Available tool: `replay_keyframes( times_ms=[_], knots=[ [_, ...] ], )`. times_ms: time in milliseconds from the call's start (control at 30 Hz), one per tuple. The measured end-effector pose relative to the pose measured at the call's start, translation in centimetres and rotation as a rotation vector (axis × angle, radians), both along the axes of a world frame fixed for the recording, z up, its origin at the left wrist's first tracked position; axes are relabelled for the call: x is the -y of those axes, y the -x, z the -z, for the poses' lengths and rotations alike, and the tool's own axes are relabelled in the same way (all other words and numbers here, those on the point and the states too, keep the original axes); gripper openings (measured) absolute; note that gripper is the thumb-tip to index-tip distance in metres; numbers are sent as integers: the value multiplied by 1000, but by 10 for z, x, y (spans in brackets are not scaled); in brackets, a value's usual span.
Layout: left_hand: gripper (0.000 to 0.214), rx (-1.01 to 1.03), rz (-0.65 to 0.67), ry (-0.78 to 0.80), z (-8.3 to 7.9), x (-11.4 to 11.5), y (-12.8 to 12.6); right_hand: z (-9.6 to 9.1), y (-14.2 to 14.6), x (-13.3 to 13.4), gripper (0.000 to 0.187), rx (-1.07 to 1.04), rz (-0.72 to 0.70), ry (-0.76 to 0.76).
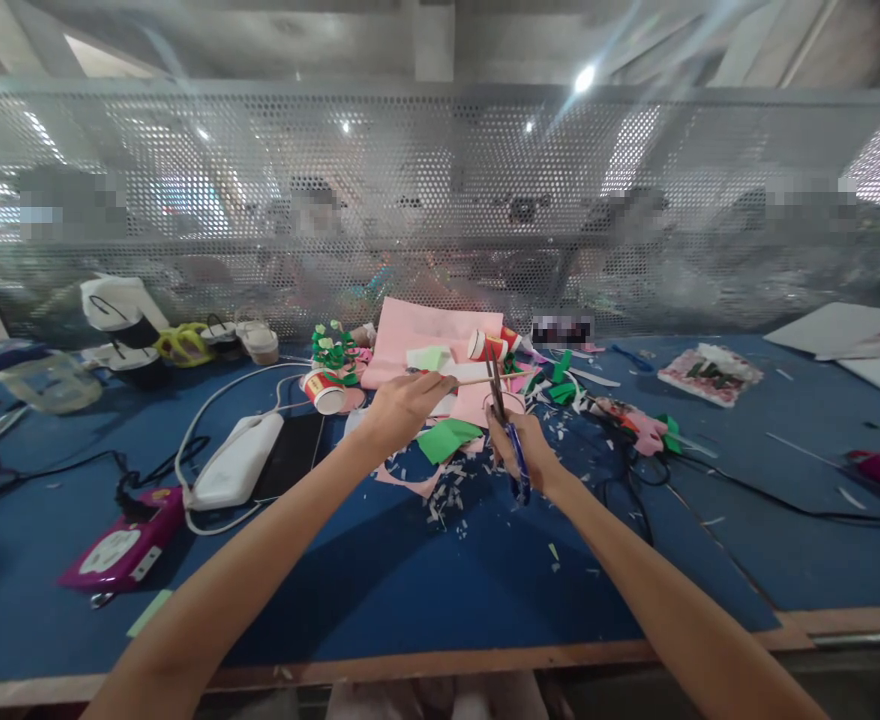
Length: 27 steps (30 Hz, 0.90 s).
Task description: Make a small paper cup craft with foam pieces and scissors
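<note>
My left hand (404,403) is closed in a pinch on a thin wooden stick (485,377) that points to the right. My right hand (520,449) grips blue-handled scissors (501,415), whose blades rise to the stick and cross it. Under both hands lie pink paper (432,335), green paper pieces (449,437) and many small white and pink snippets (444,495) on the blue table top (425,580). A red and white paper cup (325,390) lies on its side just left of my left hand.
A white power bank with cable (236,460) and a black phone (290,452) lie at left, a magenta device (125,545) nearer the edge. Black cables (747,490) cross the right side. A perforated metal screen (440,200) closes the back; people sit behind it.
</note>
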<state>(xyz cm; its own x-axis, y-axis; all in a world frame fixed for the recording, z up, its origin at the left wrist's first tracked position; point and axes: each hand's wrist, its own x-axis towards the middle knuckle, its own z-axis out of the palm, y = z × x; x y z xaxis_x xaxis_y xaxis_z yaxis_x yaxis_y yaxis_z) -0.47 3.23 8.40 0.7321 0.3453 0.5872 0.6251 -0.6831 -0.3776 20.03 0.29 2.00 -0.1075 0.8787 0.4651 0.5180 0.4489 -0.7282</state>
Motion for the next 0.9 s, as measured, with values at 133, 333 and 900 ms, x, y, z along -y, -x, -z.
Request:
replay_keyframes(
  times_ms=[133, 333, 900],
  knots=[
    [44, 86, 13, 86, 2, -3, 2, -2, 3, 1, 36, 4, 51, -58],
    [47, 107, -31, 109, -2, -4, 6, 4, 4, -2, 41, 26, 78, -69],
    [43, -3, -40, 103, 1, -1, 3, 1, 2, 2, 38, -2, 34, 1]
  ],
)
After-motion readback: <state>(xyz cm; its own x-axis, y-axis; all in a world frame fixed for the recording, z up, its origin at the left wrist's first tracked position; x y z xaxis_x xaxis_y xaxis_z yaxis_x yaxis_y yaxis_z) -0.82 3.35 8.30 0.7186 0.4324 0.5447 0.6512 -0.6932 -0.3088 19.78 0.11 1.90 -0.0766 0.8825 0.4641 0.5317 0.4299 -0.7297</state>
